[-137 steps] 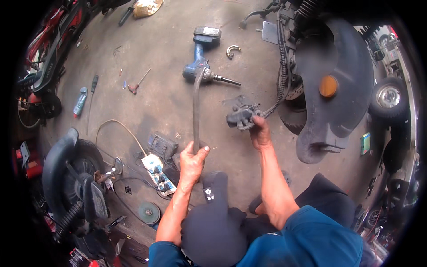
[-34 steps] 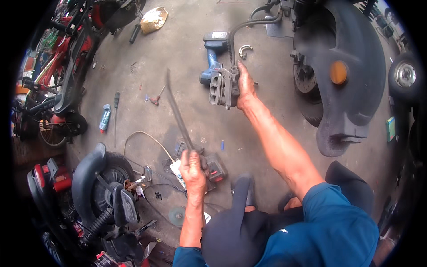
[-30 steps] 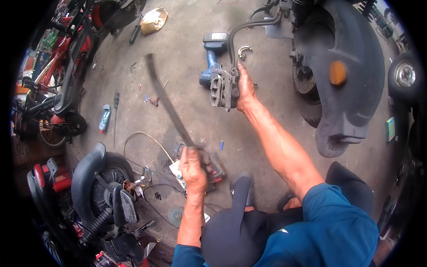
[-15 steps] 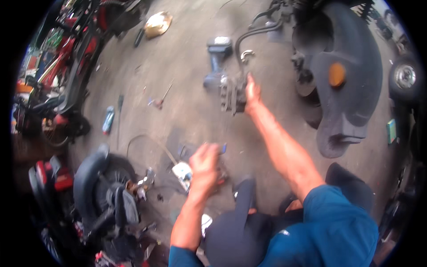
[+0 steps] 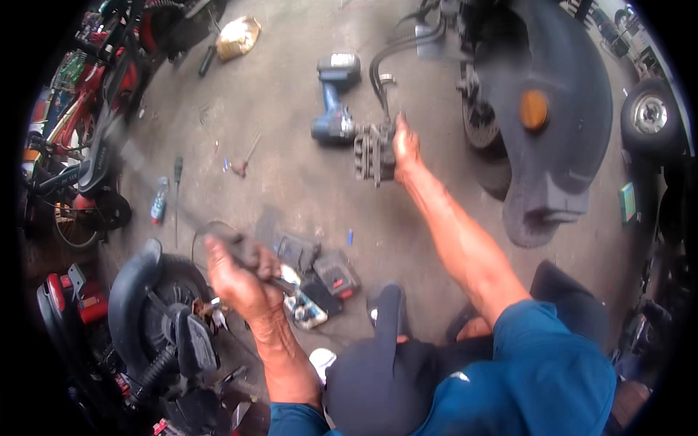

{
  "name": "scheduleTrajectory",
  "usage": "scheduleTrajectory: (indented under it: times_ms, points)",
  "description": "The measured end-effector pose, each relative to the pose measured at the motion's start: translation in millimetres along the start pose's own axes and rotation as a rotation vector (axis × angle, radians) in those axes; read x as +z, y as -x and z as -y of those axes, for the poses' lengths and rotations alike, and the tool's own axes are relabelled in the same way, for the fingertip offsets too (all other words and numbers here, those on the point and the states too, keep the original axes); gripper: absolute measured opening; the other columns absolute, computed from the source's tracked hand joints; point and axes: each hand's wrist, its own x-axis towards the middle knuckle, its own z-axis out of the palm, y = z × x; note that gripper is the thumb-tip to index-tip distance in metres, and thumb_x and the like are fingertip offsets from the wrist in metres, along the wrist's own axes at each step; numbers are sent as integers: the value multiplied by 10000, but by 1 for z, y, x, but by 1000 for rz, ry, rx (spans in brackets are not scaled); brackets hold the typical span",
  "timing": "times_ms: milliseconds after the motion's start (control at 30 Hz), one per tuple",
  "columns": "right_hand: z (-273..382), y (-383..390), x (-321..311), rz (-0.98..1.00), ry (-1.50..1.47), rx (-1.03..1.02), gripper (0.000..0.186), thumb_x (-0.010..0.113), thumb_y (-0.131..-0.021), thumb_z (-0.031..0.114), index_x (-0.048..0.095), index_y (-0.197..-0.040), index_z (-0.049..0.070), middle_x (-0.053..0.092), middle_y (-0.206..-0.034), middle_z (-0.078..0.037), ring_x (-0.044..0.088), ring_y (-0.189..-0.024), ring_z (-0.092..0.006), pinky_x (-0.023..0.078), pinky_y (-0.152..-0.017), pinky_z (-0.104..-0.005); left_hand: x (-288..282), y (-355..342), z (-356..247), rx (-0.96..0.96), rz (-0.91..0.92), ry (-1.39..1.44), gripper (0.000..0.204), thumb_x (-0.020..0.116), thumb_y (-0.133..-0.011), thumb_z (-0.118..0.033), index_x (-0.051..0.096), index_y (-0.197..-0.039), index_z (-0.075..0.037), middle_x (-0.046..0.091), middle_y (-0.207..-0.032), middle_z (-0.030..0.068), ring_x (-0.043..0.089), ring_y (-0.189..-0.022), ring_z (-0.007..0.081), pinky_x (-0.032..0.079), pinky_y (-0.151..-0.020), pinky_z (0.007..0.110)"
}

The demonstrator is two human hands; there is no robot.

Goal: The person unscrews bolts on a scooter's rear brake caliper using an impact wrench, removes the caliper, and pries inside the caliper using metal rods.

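My right hand [image 5: 407, 149] grips the near side of a dirty grey brake caliper [image 5: 374, 155] above the floor. A black hose [image 5: 376, 73] runs from the caliper up toward the dark vehicle body at the far right. My left hand [image 5: 243, 280] is closed, at lower left of centre, its fingers partly smeared. A dark piece [image 5: 280, 285] shows at its lower edge and a faint streak stretches up-left from it, like a long thin tool; its kind is not clear. Just left of the caliper lies a blue cordless impact driver [image 5: 333, 109].
A dark fender with an orange reflector [image 5: 533, 110] stands on the right. Two black battery packs [image 5: 336, 274] lie near my legs. A screwdriver [image 5: 177, 174], a bottle [image 5: 159, 201] and a red-handled tool [image 5: 240, 167] lie on the left floor. A wheel assembly [image 5: 163, 305] sits at lower left.
My left hand has swung left, away from the battery packs, which it partly covered before. My right hand still holds the caliper in nearly the same place. The whole view has shifted slightly.
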Motion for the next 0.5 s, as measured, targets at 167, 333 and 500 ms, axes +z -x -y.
scheduleTrajectory:
  times_ms: [167,333,500]
  points:
    - [-3,-8,5,44,-17,1,560,349,-959,515,584,-1025,11,641,-917,-105,627,-779,-227,516,-713,-382,0,18,91,-184,389,-697,318,464,-965,-345,495,-818,-64,396,-541,-17,363,-401,106,313,-389,253]
    - [8,-38,-20,130,-87,41,565,342,-962,516,596,-984,12,643,-892,-117,634,-772,-225,524,-692,-390,16,2,24,-155,-150,-196,366,478,-955,-412,484,-780,-90,405,-523,-17,351,-363,87,255,-306,250]
    - [-9,-18,7,20,10,-15,608,308,-962,536,606,-973,6,648,-855,-141,645,-738,-255,542,-661,-402,-15,23,95,-601,93,-282,342,494,-950,-362,492,-759,-78,442,-526,20,407,-364,128,327,-338,296]
